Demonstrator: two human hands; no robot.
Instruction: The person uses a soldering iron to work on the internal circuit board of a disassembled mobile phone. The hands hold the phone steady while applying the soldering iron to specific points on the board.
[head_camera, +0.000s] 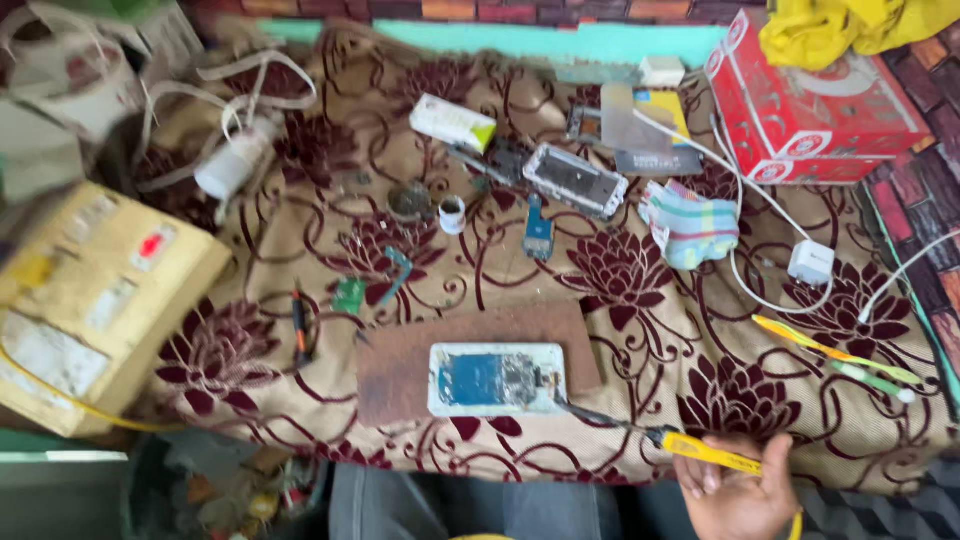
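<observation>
**Yellow-handled tool meets an opened phone**

The right hand sits at the lower edge of the view, its fingers curled and pinching the yellow handle of a soldering iron. The tool's dark shaft runs up and away to the left of the fingers, its tip touching the right edge of an opened phone — white frame, blue inside. The phone lies flat on a brown board, well to the left of the fingers, on the floral cloth that covers the counter. Beyond the fingers lie a striped cloth, a white charger with its cable, and a red box. The left hand is out of view.
</observation>
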